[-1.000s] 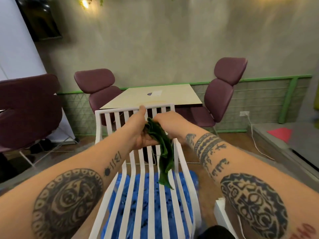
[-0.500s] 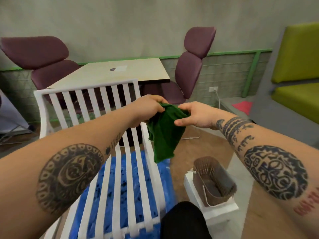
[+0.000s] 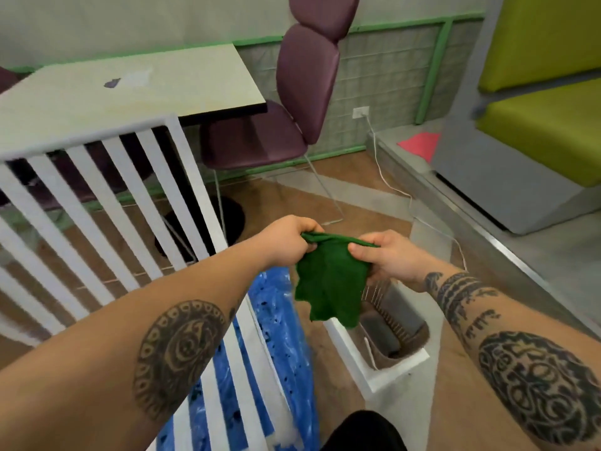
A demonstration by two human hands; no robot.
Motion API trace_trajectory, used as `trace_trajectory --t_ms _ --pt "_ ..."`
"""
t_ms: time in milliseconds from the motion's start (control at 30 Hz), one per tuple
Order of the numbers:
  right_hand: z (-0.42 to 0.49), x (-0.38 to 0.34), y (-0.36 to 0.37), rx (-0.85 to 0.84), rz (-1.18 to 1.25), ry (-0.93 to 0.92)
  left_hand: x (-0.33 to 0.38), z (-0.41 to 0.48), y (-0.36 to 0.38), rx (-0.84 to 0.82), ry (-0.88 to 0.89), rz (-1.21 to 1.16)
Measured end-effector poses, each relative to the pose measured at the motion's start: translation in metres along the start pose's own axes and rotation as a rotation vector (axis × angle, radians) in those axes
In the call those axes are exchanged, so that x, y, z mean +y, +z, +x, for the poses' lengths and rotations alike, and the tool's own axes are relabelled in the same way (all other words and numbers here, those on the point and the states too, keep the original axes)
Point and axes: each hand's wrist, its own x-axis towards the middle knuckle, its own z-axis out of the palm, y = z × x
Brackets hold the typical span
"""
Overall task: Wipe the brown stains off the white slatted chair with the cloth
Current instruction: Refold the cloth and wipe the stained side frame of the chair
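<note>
A green cloth (image 3: 330, 284) hangs spread between my two hands, to the right of the white slatted chair (image 3: 182, 177). My left hand (image 3: 287, 240) pinches the cloth's upper left corner and my right hand (image 3: 385, 255) grips its upper right corner. The cloth dangles above a brown mesh basket (image 3: 398, 323), clear of the chair. The chair fills the left side, its backrest slats leaning away from me, with blue plastic sheeting (image 3: 283, 323) under it. I see no brown stains on the visible slats.
The basket stands on a white block (image 3: 367, 369) on the wooden floor. A pale table (image 3: 136, 89) and a purple chair (image 3: 302, 92) lie behind. A grey step with a yellow-green bench (image 3: 546, 92) rises at the right. A white cable (image 3: 390, 187) trails across the floor.
Both hands carried the cloth from the chair's backrest rightward and down, off the chair and over the basket. The cloth is now stretched between them. My view swung right and downward.
</note>
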Motion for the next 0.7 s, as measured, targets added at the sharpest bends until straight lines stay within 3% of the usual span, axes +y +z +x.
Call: trace_trajectory --t_ms 167,300,533,700 --pt "0.018 0.017 0.013 0.041 0.2 0.175 -0.013 0.038 -0.006 -0.151 0.011 0.117" --pt "0.024 0.035 0.023 0.063 0.196 0.265 -0.03 0.057 0.007 -0.25 -0.006 0.153" --pt "0.023 0.085 0.04 0.074 0.228 0.392 -0.052 0.095 0.053 -0.464 -0.069 0.229" --pt "0.032 0.133 0.036 0.132 0.359 0.538 -0.062 0.126 0.106 -0.522 -0.117 0.181"
